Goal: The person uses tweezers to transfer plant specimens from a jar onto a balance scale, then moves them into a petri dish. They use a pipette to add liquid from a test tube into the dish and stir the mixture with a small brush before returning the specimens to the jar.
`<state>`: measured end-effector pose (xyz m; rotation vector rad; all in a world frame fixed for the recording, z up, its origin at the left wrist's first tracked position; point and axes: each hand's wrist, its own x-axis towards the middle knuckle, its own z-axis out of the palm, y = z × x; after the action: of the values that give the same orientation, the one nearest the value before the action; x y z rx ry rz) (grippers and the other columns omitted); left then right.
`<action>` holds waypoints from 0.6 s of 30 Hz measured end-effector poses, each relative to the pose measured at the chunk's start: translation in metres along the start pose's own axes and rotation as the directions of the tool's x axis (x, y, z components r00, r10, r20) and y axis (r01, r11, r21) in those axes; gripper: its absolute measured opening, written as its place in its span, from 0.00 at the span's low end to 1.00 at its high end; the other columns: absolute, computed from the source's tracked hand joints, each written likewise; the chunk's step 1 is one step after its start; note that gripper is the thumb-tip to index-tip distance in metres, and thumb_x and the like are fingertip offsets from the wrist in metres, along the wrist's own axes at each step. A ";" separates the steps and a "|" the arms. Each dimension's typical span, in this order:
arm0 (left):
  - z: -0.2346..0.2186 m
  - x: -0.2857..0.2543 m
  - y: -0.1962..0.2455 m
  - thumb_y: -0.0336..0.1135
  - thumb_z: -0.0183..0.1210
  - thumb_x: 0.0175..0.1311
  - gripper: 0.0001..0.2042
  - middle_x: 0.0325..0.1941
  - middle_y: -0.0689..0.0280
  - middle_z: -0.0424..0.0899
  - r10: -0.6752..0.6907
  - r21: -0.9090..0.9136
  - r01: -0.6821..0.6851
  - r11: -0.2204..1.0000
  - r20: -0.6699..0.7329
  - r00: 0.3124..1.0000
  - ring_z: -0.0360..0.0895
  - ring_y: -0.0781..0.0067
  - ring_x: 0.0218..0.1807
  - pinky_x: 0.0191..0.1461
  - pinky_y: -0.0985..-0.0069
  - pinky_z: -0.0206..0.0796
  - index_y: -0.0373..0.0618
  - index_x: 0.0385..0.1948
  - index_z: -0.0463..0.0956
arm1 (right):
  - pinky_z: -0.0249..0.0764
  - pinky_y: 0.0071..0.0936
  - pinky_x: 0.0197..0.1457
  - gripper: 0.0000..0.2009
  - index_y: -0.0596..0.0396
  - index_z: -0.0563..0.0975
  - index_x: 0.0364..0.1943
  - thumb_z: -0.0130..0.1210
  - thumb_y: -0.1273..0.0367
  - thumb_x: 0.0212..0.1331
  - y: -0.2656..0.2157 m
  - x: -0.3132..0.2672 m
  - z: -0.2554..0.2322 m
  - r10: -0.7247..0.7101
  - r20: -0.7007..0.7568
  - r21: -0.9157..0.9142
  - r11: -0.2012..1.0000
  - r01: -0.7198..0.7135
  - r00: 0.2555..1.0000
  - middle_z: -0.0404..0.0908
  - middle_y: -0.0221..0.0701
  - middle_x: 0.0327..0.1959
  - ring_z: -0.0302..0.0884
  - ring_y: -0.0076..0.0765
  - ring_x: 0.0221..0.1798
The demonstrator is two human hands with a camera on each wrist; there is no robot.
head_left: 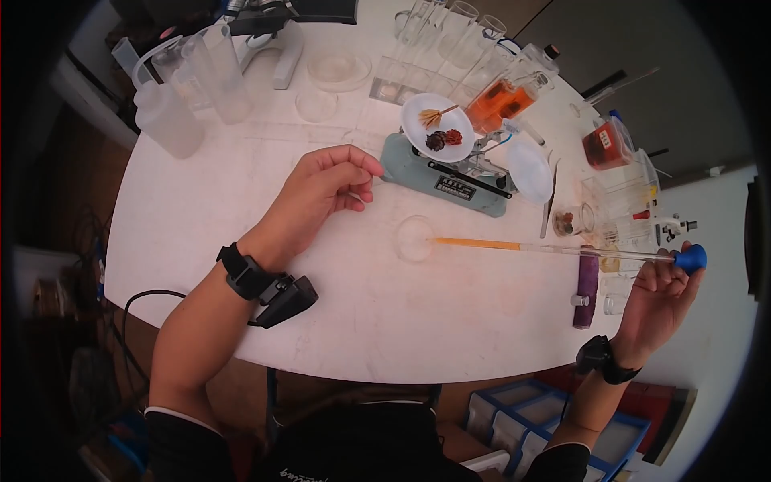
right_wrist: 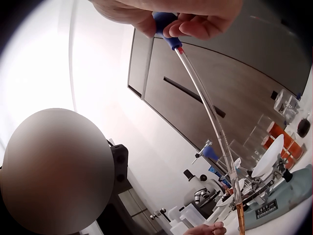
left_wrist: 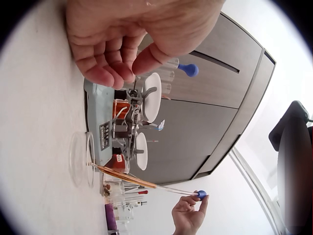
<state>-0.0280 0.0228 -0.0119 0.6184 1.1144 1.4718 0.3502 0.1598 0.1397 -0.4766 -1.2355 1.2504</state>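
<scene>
My right hand [head_left: 654, 305] pinches the blue rubber bulb [head_left: 691, 259] of a long glass pipette [head_left: 554, 250], its lower part filled with orange liquid [head_left: 478, 243]. Slanting down across the table, the pipette has its tip in a small clear petri dish [head_left: 404, 255]. The left hand [head_left: 329, 185], thumb close to its loosely curled fingertips, hovers beside the end of a green tray balance [head_left: 401, 165] and holds nothing. On the balance's left pan [head_left: 414, 132] lie small dried pieces, tan, dark and red; the right pan [head_left: 530, 171] is white.
Bottles of orange liquid [head_left: 502, 103] and a test-tube rack [head_left: 389, 90] stand behind the balance. Wash bottles [head_left: 165, 120] are at the back left, near more petri dishes [head_left: 339, 68]. Beneath the pipette lies a purple block [head_left: 587, 293], with glassware [head_left: 572, 218] around it.
</scene>
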 end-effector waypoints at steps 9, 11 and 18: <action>0.001 0.000 0.001 0.29 0.49 0.65 0.08 0.29 0.71 0.78 -0.005 0.008 0.005 1.000 -0.002 1.000 0.74 0.83 0.33 0.41 0.83 0.66 0.42 0.38 0.78 | 0.60 0.17 0.32 0.21 0.65 0.66 0.58 0.48 0.60 0.72 0.001 -0.002 0.010 -0.039 0.047 -0.007 0.999 0.039 0.998 0.72 0.24 0.32 0.62 0.20 0.35; 0.001 0.000 0.001 0.29 0.49 0.65 0.08 0.29 0.71 0.78 -0.003 0.008 0.003 1.000 -0.001 1.000 0.74 0.83 0.33 0.41 0.83 0.66 0.42 0.38 0.78 | 0.59 0.16 0.32 0.21 0.65 0.66 0.58 0.48 0.60 0.72 0.000 -0.002 0.011 -0.046 0.049 -0.012 0.999 0.046 0.998 0.73 0.25 0.32 0.61 0.20 0.34; 0.000 -0.001 0.001 0.29 0.47 0.65 0.10 0.30 0.71 0.77 0.015 0.017 -0.015 1.000 0.016 1.000 0.74 0.83 0.34 0.41 0.84 0.67 0.41 0.38 0.78 | 0.60 0.16 0.32 0.22 0.65 0.66 0.57 0.48 0.60 0.72 -0.003 -0.003 0.013 -0.050 0.059 -0.016 0.999 0.051 0.997 0.73 0.25 0.32 0.60 0.19 0.34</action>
<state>-0.0284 0.0217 -0.0109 0.6512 1.1133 1.4686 0.3400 0.1521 0.1453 -0.4215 -1.3006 1.2191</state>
